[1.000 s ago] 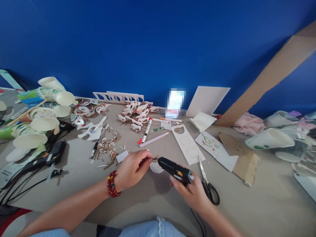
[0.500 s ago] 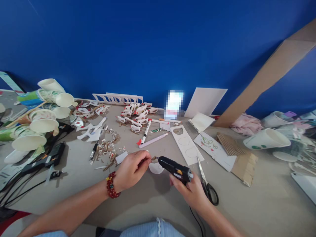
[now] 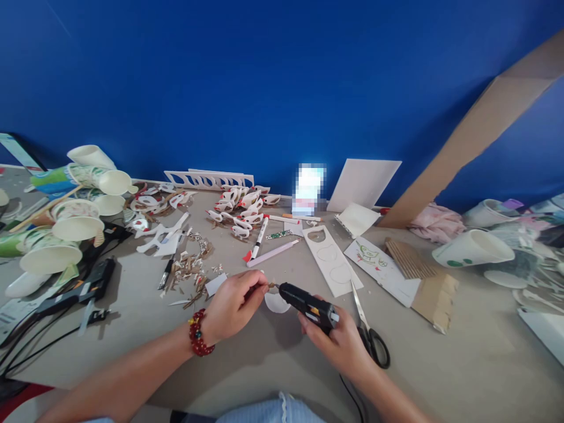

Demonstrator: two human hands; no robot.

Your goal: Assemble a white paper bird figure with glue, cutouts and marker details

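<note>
My right hand (image 3: 337, 338) is wrapped round a black hot glue gun (image 3: 306, 302) with its nozzle pointing left. A small brown piece (image 3: 271, 285) sticks out of the pinched fingertips of my left hand (image 3: 235, 305), right at the nozzle; its exact kind is too small to make out. Just below the nozzle a white rounded cutout (image 3: 277, 303) lies on the table, partly hidden. Black-handled scissors (image 3: 372, 338) rest beside my right hand. A white card (image 3: 330, 258) with a cut hole and drawn outlines lies beyond the gun.
White bird-shaped cutouts (image 3: 244, 205) are heaped near the blue wall. Brown scraps (image 3: 189, 264) lie left of centre, paper cups (image 3: 57, 258) and a second black glue gun (image 3: 94, 288) at far left. Corrugated cardboard (image 3: 408, 258) and a cup (image 3: 473, 249) stand at right.
The glue gun has shifted slightly left, its nozzle closer to my left fingertips. Both hands keep their grips.
</note>
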